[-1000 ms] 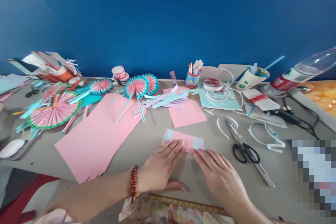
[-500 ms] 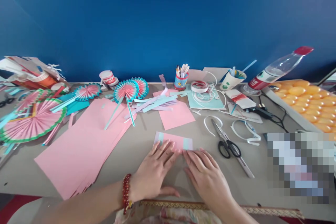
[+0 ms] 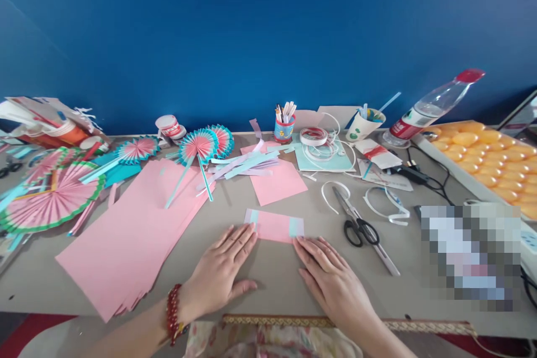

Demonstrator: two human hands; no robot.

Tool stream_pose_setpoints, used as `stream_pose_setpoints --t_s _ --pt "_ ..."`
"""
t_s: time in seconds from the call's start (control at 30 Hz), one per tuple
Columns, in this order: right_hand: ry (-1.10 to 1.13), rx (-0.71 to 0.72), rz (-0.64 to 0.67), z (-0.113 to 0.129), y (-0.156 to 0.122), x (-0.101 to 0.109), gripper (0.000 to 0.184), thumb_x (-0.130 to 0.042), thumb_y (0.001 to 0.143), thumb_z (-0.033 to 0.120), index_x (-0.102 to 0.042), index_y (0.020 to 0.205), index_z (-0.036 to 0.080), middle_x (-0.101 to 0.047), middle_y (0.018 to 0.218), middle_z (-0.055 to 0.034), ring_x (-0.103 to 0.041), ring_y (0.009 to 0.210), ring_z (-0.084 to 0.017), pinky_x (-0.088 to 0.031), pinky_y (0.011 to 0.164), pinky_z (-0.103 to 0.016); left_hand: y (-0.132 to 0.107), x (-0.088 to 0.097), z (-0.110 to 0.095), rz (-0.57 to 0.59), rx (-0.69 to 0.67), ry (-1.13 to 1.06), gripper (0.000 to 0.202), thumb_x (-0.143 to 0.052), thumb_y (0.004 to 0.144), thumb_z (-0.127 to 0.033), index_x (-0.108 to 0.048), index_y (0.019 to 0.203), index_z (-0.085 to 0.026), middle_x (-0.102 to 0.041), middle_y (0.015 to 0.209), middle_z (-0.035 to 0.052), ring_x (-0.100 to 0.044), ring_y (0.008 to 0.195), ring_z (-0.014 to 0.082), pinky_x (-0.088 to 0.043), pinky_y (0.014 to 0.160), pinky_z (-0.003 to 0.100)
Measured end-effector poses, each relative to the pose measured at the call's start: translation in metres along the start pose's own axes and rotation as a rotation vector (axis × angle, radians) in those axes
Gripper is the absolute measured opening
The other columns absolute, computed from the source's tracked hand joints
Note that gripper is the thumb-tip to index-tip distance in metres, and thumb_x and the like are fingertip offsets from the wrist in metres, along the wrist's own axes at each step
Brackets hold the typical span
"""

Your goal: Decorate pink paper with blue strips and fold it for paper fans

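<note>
- Here, both hands lie flat on the worktop (image 3: 268, 268), fingers spread and holding nothing; the left hand (image 3: 220, 274) has its fingertips at the near left corner of a small pink paper strip (image 3: 274, 225), and the right hand (image 3: 331, 279) touches its near right corner.
- The strip lies flat in front of the person, roughly midway along the worktop, with pale blue bands at both short ends.
- The step in hand looks like pressing or creasing the strip along its near long edge; a next fold would call for fingertips sliding under that edge and lifting it evenly, so that both corners rise together.
- Open room: the bare patch between the strip and the near edge of the worktop gives the hands space to draw back.
- To the left, a stack of large pink sheets (image 3: 134, 235) lies near the left hand, its corner overhanging the near edge.
- To the right, scissors (image 3: 356, 224) lie close beside the right hand, with curled white paper strips (image 3: 388, 210) just beyond them.
- Behind the strip sits a pink square sheet (image 3: 277, 182), then loose cut strips and paper fans (image 3: 201, 145), so pushing forward has less room than pulling back.
</note>
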State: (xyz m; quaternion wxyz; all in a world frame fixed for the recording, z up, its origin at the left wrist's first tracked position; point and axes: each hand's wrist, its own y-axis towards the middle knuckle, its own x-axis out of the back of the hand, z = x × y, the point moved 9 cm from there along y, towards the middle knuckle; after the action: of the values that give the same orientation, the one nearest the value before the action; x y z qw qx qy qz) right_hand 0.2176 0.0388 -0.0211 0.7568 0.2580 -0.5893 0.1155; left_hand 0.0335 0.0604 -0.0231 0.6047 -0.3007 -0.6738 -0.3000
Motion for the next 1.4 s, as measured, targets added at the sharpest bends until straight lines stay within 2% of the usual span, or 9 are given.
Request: stream_pose_setpoints --t_s 0.17,0.4,0.5,0.6,0.77,0.97,1.1,1.2,1.4 --pt "0.099 0.015 0.026 -0.010 0.009 0.006 0.041 -0.047 0.095 0.022 -0.054 0.135 0.023 -0.062 0.129 -0.0071 -0.058 0.116 -0.021 -0.051 0.097 -0.037 -0.002 0.003 0.001 -0.022 0.002 -0.024 0.079 -0.041 0.095 -0.058 -0.015 0.155 -0.012 -0.027 0.158 0.0125 -0.025 0.146 0.0255 -0.024 0.120 0.044" --pt "0.009 0.009 -0.108 -0.011 0.038 0.020 0.028 -0.043 0.095 0.017 -0.069 0.106 0.020 -0.071 0.099 -0.0079 -0.064 0.090 -0.022 -0.055 0.077 -0.037 -0.004 0.006 0.006 -0.098 0.065 -0.160 0.072 -0.045 0.098 -0.045 -0.013 0.155 -0.017 -0.031 0.156 0.0139 -0.030 0.144 0.0251 -0.031 0.117 0.045" --pt "0.069 0.006 -0.134 -0.006 0.041 0.021 0.029 -0.041 0.096 0.015 -0.069 0.102 0.021 -0.071 0.093 -0.0067 -0.066 0.081 -0.020 -0.055 0.070 -0.032 -0.019 0.023 0.030 -0.308 0.311 -0.408 0.055 -0.041 0.100 -0.034 -0.026 0.150 -0.020 -0.034 0.154 0.0152 -0.033 0.142 0.0256 -0.039 0.112 0.043" --pt "0.257 -0.084 -0.216 -0.012 0.035 0.030 0.025 -0.044 0.097 0.020 -0.068 0.102 0.022 -0.072 0.095 -0.0067 -0.068 0.083 -0.019 -0.056 0.072 -0.030 -0.038 0.025 0.049 -0.472 0.551 -0.759 0.035 -0.038 0.101 -0.034 -0.048 0.133 -0.022 -0.053 0.139 0.0132 -0.054 0.125 0.0249 -0.050 0.101 0.042" --pt "0.515 -0.204 -0.313 0.001 0.027 0.031 0.013 -0.052 0.094 0.025 -0.064 0.098 0.023 -0.071 0.090 -0.0060 -0.069 0.081 -0.020 -0.057 0.069 -0.027 -0.009 0.011 0.012 -0.301 0.433 -1.207 0.048 -0.046 0.096 -0.049 -0.047 0.135 -0.020 -0.062 0.125 0.0134 -0.066 0.102 0.0243 -0.059 0.082 0.036" --pt "0.484 -0.116 -0.314 0.048 0.038 0.025 0.018 -0.049 0.093 0.023 -0.062 0.105 0.023 -0.070 0.088 -0.0051 -0.068 0.073 -0.018 -0.055 0.064 -0.027 0.021 0.042 0.001 -0.418 0.444 -0.971 0.030 -0.040 0.100 -0.039 -0.063 0.104 -0.020 -0.071 0.091 0.0066 -0.067 0.082 0.0197 -0.056 0.077 0.031" --pt "0.370 -0.111 -0.345 0.043 0.040 0.033 0.017 -0.050 0.093 0.031 -0.064 0.091 0.023 -0.067 0.074 -0.0044 -0.064 0.065 -0.019 -0.052 0.060 -0.028 0.026 0.057 -0.008 -0.402 0.261 -0.719 0.032 -0.034 0.101 -0.027 -0.060 0.119 -0.023 -0.070 0.102 0.0087 -0.067 0.091 0.0203 -0.056 0.080 0.032" --pt "0.302 -0.101 -0.381 0.037 0.039 0.037 0.023 -0.045 0.093 0.030 -0.066 0.089 0.021 -0.068 0.072 -0.0064 -0.064 0.064 -0.020 -0.051 0.059 -0.028 0.025 0.055 -0.020 -0.392 0.141 -0.635 0.037 -0.048 0.098 -0.031 -0.048 0.134 -0.024 -0.068 0.113 0.0097 -0.065 0.103 0.0215 -0.056 0.086 0.034" --pt "0.417 -0.127 -0.336 0.036 0.043 0.032 0.019 -0.049 0.090 0.024 -0.067 0.089 0.021 -0.071 0.076 -0.0052 -0.068 0.068 -0.020 -0.054 0.064 -0.029 0.016 0.066 -0.021 -0.565 0.066 -0.507 0.043 -0.044 0.096 -0.011 -0.047 0.136 -0.026 -0.071 0.110 0.0060 -0.065 0.104 0.0175 -0.056 0.088 0.030"
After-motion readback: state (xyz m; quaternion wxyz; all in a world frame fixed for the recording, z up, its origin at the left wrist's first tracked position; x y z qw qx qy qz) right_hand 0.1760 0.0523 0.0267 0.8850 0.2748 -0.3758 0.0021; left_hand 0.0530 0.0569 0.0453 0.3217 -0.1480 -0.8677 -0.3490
